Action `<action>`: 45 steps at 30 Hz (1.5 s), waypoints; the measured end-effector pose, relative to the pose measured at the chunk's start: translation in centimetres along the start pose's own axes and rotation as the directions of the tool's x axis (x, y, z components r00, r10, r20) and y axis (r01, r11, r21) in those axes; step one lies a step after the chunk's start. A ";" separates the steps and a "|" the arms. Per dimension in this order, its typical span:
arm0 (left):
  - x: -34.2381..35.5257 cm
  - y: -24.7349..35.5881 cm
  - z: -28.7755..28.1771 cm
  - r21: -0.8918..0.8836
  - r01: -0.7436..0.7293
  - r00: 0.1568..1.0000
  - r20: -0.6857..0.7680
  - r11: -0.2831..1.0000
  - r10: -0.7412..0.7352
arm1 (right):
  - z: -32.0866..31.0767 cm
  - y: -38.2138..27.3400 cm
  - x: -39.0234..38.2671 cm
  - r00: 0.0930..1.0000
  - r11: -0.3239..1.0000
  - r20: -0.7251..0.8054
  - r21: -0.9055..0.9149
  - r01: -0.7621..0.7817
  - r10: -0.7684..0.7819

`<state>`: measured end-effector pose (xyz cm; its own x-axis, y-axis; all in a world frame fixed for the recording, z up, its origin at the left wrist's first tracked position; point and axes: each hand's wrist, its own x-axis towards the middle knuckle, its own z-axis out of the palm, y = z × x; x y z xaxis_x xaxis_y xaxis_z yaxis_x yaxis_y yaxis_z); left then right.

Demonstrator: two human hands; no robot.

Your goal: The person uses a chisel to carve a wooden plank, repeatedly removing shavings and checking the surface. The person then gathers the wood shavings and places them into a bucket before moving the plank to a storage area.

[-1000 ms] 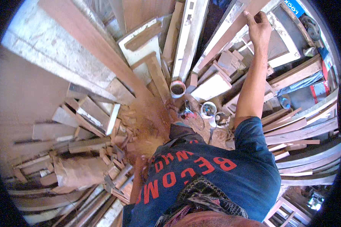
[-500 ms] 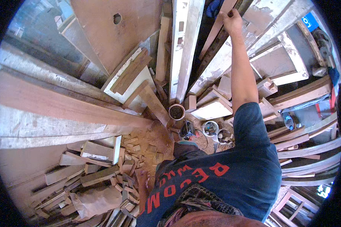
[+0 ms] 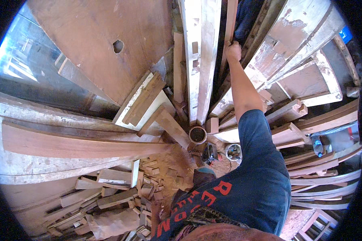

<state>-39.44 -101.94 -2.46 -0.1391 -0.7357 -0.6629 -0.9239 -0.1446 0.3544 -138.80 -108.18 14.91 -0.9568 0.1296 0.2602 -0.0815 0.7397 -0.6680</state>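
My right hand reaches far forward, its fingers closed round the edge of a narrow reddish wooden plank. The plank stands upright between a tall pale post with slots and a dark, weathered beam. Some dark blue cloth shows behind it, just beyond the hand. Down by my left side is my left hand, partly lost against the scrap wood; its fingers cannot be made out.
A brown panel with a hole leans at the far left. Offcuts lie heaped at the near left. Buckets and a round pot stand on the sawdust-covered floor. Stacked boards and a bottle are at the right.
My right hand has come lower and slightly left in view, still closed on the plank, which now stands more upright. The whole view has shifted a little as well.
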 end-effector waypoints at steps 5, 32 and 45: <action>-1.2 1.0 1.1 -0.096 0.082 0.996 0.049 0.992 -0.077 | 1.5 2.8 -4.1 0.973 0.993 0.214 0.103 0.066 -0.086; -2.7 -1.4 5.3 -0.164 -0.474 0.835 0.227 0.865 0.501 | -32.1 48.1 -58.6 0.268 0.992 0.962 -0.024 -0.125 0.057; -10.2 -6.0 11.1 0.281 -0.652 0.698 0.587 0.705 0.411 | -58.7 57.8 -67.0 0.149 0.901 0.955 -0.181 -0.395 0.257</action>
